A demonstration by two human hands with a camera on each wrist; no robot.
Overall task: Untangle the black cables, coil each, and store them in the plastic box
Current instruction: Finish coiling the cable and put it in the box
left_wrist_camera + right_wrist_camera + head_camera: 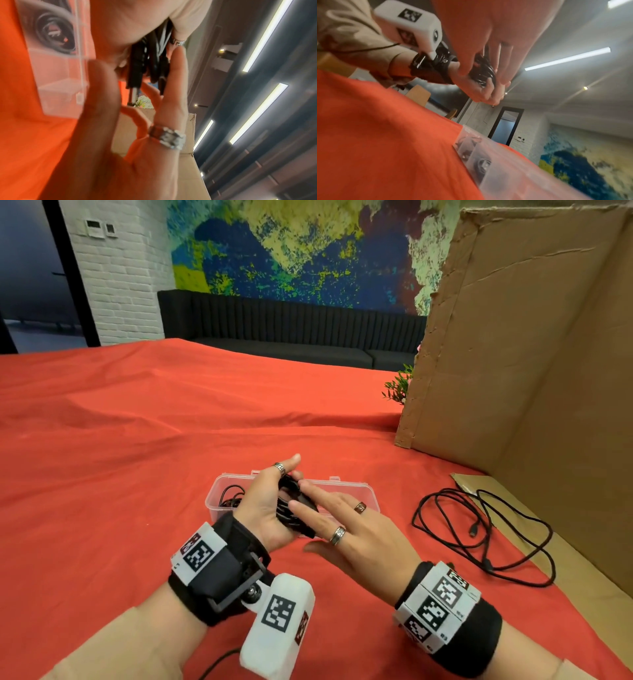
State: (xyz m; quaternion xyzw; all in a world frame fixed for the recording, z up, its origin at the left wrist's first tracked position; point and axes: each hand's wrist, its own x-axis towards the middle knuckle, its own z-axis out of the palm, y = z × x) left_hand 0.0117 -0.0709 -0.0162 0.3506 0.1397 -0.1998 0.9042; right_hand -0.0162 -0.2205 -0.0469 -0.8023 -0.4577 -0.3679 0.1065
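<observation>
My left hand (270, 503) is curled round a coiled black cable (283, 510), held just above the clear plastic box (359, 491). Fingers of my right hand (305, 496) lie straight against the coil's right side, touching it without gripping. The left wrist view shows the coil (147, 63) between both hands, with the box (60, 88) beyond. From the right wrist, the left hand's fingers (481, 93) wrap under the coil (484, 73). Another coiled cable (230, 497) lies in the box's left end. A loose black cable (479, 529) sprawls on the cloth to the right.
A red cloth (137, 440) covers the table. A tall cardboard panel (531, 371) stands at the right, its flap lying under part of the loose cable. A small green plant (399, 386) peeks out beside the panel. A dark sofa (291, 337) runs behind the table.
</observation>
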